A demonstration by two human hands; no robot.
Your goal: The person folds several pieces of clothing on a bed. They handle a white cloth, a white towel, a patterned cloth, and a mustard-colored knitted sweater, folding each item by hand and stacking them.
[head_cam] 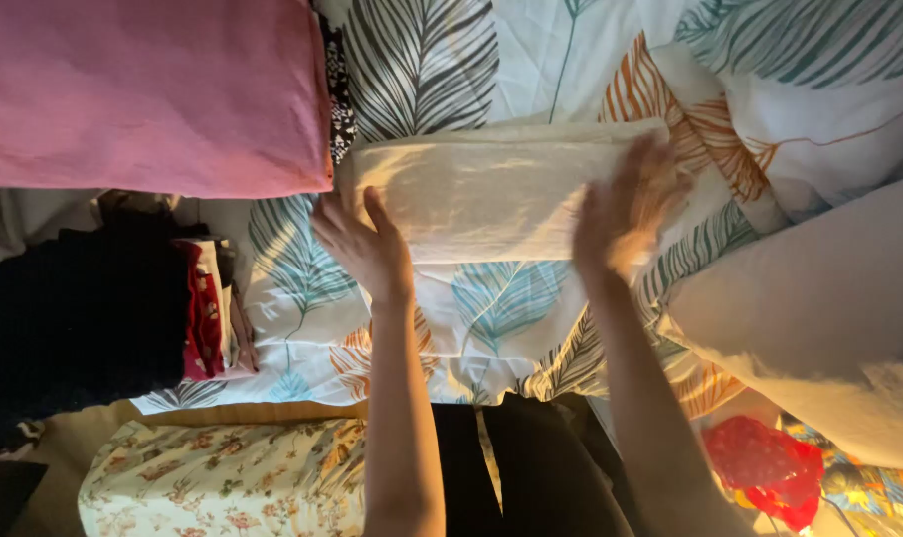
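Cream folded cloth point(491, 189) on leaf-print sheet point(501, 308), flanked by both hands (open, flat), left hand point(367, 244), right hand point(626, 209) blurred.

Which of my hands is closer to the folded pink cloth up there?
Your left. The left hand sits at the near left edge of the folded cream cloth, just below the pink cloth's corner. The right hand lies on the cream cloth's far right end.
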